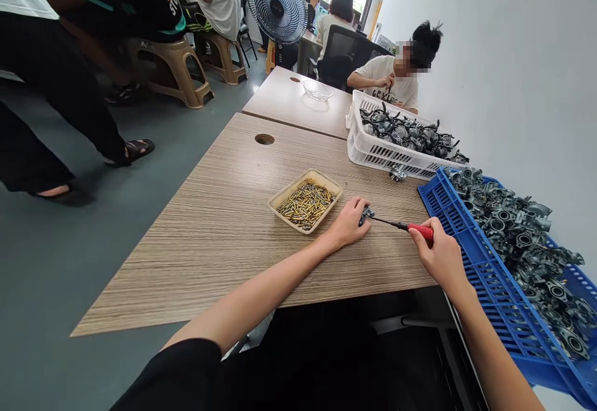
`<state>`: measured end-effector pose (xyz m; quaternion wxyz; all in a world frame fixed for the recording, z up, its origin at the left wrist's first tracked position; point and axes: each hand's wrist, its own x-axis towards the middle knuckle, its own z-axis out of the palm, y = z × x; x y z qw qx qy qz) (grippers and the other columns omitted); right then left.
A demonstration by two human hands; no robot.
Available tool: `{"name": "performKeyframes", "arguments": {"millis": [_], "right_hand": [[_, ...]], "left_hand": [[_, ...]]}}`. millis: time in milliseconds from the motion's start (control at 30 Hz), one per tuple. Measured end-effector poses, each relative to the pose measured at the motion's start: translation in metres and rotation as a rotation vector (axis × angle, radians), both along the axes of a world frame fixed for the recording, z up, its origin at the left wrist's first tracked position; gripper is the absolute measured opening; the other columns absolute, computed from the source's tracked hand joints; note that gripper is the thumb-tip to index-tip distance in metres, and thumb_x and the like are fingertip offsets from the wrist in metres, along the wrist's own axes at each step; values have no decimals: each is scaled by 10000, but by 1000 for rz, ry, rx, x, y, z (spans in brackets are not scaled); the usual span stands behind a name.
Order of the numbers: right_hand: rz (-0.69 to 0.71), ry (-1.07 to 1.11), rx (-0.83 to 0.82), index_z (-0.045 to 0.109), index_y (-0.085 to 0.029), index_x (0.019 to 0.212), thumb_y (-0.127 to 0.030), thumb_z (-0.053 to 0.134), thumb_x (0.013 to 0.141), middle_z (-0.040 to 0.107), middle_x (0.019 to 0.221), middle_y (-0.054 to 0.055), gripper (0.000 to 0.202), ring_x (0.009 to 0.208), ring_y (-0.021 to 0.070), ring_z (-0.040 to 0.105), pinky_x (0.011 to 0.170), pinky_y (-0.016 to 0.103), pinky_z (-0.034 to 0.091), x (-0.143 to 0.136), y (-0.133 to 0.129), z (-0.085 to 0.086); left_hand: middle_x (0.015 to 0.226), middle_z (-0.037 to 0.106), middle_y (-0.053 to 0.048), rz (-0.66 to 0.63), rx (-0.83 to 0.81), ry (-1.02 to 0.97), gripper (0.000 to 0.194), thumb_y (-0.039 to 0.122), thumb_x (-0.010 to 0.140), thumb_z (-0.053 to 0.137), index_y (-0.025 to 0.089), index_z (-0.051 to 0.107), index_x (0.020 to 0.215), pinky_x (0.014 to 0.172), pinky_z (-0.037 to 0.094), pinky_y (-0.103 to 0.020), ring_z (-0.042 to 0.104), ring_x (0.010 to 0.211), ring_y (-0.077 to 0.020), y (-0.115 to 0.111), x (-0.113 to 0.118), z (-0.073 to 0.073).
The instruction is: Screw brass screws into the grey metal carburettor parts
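My left hand (351, 221) is closed round a small grey metal part (366, 214) on the wood-grain table (224, 212). In my right hand (441, 254) is the red handle of a screwdriver (421, 231), its dark shaft pointing left with the tip at the metal part. The exact contact point is too small to make out. Just left of my left hand stands a beige tray (275, 206) filled with small brass-coloured pieces (306, 203).
A blue crate (485, 268) of metal parts stands beyond my right hand. Behind it, a white crate (396, 160) holds dark-hosed parts, with one loose metal part (398, 173) beside it. A person (396, 78) sits across the table; a fan (277, 4) stands farther back.
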<state>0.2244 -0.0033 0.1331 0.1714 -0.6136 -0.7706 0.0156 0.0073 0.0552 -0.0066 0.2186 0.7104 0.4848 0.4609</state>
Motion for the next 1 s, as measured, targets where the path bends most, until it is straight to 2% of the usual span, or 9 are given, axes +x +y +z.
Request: {"name": "performKeyframes", "arguments": {"millis": [100,233,300,400,567,633,767,833,1000], "right_hand": [[9,18,-40,497,-269,912,-598,507,966,618,623,-7,333,517,222,569,553,281,346,1,0,0],[163,123,-125,463,-254,1169,-504,503,991,715,926,41,309,578,190,591,597,285,419,8,-2,1],[215,139,-143,448,-253,1188,-473,488,1001,712,1014,61,292,619,187,603,611,283,432,9,-2,1],[169,96,-114,470,-257,1088,-482,473,1004,702,897,43,240,615,205,602,607,286,415,7,-2,-1],[2,19,-22,487,-268,934,-594,478,990,608,622,-9,331,535,233,584,561,283,345,1,-3,-3],[28,37,-43,496,-263,969,-581,481,993,633,666,-2,319,540,226,593,559,283,360,2,-3,-2],[203,130,-117,462,-245,1214,-491,503,1000,708,963,58,328,634,198,631,590,282,434,9,-1,-1],[258,147,-124,461,-246,1222,-460,500,1004,706,1030,78,308,679,197,643,613,282,454,11,0,-2],[96,79,-8,499,-257,1001,-518,521,971,676,757,25,263,572,219,607,584,294,403,5,1,-8]], "left_hand": [[1250,572,-106,4,-3,-2,420,187,829,566,215,555,1249,1090,492,-450,570,1202,-281,0,0,0],[1263,569,-111,0,-2,3,415,196,836,562,208,545,1251,1099,483,-447,561,1217,-285,1,0,-1],[1265,568,-111,0,-3,1,423,196,833,561,208,543,1255,1100,482,-448,559,1220,-286,1,0,-1],[1260,566,-109,3,-1,2,427,201,831,565,209,543,1257,1100,481,-450,560,1218,-287,1,0,-2],[1254,565,-110,8,0,6,425,205,829,568,207,545,1253,1100,483,-437,562,1215,-283,1,1,-2],[1252,568,-115,8,0,4,429,200,824,569,201,547,1253,1098,484,-444,561,1211,-287,1,0,-1],[1259,570,-110,7,3,7,425,191,822,566,208,547,1247,1108,476,-445,561,1211,-285,1,0,0],[1259,570,-111,9,3,8,417,191,826,562,205,548,1242,1108,476,-435,561,1215,-283,1,0,0],[1253,570,-120,13,5,8,411,204,830,561,195,545,1241,1093,485,-438,560,1214,-289,1,1,-1]]}}
